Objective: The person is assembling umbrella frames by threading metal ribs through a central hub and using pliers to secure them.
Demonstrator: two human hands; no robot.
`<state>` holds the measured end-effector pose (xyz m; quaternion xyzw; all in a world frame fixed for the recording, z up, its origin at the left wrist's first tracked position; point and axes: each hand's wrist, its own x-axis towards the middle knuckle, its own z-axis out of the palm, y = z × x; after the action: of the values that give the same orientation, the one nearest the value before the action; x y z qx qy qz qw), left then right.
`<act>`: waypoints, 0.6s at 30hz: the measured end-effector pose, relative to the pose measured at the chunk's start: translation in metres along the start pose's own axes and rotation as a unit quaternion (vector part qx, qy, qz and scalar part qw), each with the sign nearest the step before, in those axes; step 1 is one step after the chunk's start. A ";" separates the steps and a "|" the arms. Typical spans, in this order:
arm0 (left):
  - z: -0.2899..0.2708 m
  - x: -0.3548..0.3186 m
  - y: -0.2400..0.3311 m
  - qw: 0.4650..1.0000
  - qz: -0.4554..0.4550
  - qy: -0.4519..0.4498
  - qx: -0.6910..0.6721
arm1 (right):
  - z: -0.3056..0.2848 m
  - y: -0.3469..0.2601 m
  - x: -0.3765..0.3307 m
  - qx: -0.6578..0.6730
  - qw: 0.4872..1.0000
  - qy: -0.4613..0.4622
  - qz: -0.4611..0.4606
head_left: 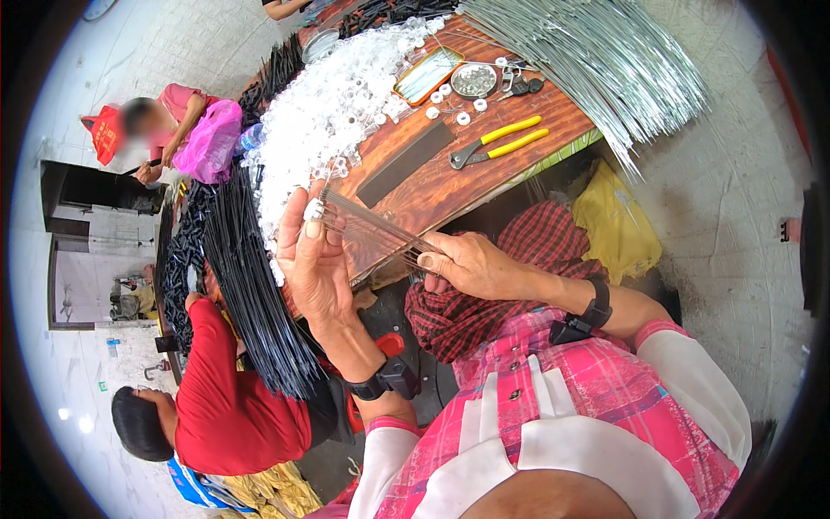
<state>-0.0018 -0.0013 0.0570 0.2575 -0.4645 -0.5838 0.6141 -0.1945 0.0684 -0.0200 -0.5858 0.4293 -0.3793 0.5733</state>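
Note:
My left hand (316, 268) is raised at the table's near edge, palm up. Its thumb and fingers pinch a small white plastic piece (313, 209). My right hand (474, 264) wraps round one end of a bundle of thin metal wires (376, 221). The wires slant up and left, and their far tips reach my left fingertips beside the white piece. Whether any wire sits inside that piece is too small to tell. Just beyond the wires, a long dark block (405, 164) lies on the wooden table (393, 203).
A heap of clear and white plastic pieces (320, 104) covers the table's left. End-cutting pliers (510, 143) with yellow handles, a tin (430, 73) and a round dish (475, 80) lie beyond the block. Metal wires (605, 60) overhang at right, black rods (246, 277) at left. Co-workers sit leftward.

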 end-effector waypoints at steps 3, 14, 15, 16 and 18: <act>0.001 0.000 0.002 1.000 -0.011 0.005 -0.019 | 0.001 0.000 -0.001 0.017 1.000 -0.005 -0.019; -0.011 0.000 -0.007 0.998 0.064 0.003 0.015 | 0.000 0.013 0.006 0.026 0.998 -0.023 -0.053; -0.017 0.005 -0.007 0.996 0.062 -0.057 0.001 | -0.004 0.011 0.008 -0.006 0.998 -0.031 -0.054; -0.020 0.005 -0.008 0.994 0.076 -0.073 0.008 | -0.004 0.014 0.009 -0.003 0.998 -0.032 -0.048; -0.022 0.002 -0.011 0.994 0.084 -0.074 0.011 | -0.003 0.019 0.010 0.036 0.996 -0.054 -0.059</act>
<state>0.0116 -0.0104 0.0383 0.1799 -0.5350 -0.5423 0.6224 -0.1950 0.0585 -0.0389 -0.6088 0.3483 -0.3958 0.5928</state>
